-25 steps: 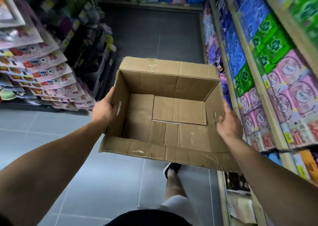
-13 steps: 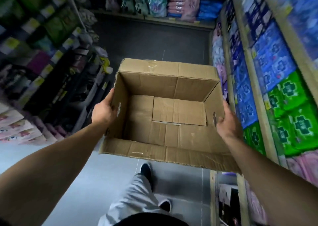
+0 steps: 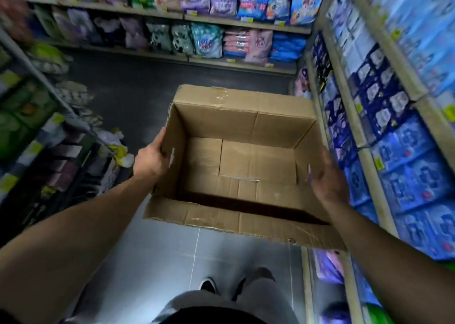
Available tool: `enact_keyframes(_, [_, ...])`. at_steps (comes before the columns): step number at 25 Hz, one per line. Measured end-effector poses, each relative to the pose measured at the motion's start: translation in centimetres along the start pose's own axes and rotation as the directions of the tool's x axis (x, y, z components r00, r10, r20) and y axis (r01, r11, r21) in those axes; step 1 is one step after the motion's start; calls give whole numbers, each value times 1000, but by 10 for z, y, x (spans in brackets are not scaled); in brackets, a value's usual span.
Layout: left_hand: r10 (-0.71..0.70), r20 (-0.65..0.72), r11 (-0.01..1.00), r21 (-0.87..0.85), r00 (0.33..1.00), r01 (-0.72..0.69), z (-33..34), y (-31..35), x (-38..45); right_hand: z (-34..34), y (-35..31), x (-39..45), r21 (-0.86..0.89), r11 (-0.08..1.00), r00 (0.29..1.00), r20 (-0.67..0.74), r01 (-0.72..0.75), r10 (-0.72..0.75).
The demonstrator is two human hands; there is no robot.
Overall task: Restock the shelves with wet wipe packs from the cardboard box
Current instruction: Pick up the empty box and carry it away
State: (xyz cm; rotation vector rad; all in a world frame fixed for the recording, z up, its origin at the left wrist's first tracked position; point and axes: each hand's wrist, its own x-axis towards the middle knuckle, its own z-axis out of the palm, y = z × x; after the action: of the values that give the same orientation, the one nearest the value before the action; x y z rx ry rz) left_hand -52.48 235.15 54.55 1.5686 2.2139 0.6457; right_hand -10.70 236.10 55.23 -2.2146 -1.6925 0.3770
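Cardboard box [image 3: 242, 166] at frame centre, empty: left hand [image 3: 150, 161] grips its left wall, right hand [image 3: 325, 183] presses the right wall, fingers blurred. Restock looks finished; carry level, clear of right-side shelves [image 3: 369, 166].

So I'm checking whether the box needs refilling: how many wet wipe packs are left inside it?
0. The cardboard box shows only its bare bottom flaps; the strip under the near wall is in shadow, though nothing shows there. The left hand and right hand hold its sides.
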Motion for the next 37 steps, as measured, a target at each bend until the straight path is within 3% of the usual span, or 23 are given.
enact_keyframes(12, [-59,0,998,21,998,59,92,152,379,39,-53,433,8,996,995,13,94,-94])
enact_keyframes(18, [-120,15,993,-13,993,120,140,183,568,64,-112,623,33,994,993,42,107,-109])
enact_keyframes(25, [-51,59,998,37,997,49,185,228,799,112,-175,819,35,997,997,-23,72,-71])
enact_keyframes(31, [-68,124,997,42,990,63,229,286,931,124,-189,957,59,998,999,4,39,-39])
enact_keyframes(37, [-121,141,993,23,983,119,345,322,1032,196,-143,1104,22,1000,998,52,16,-17])
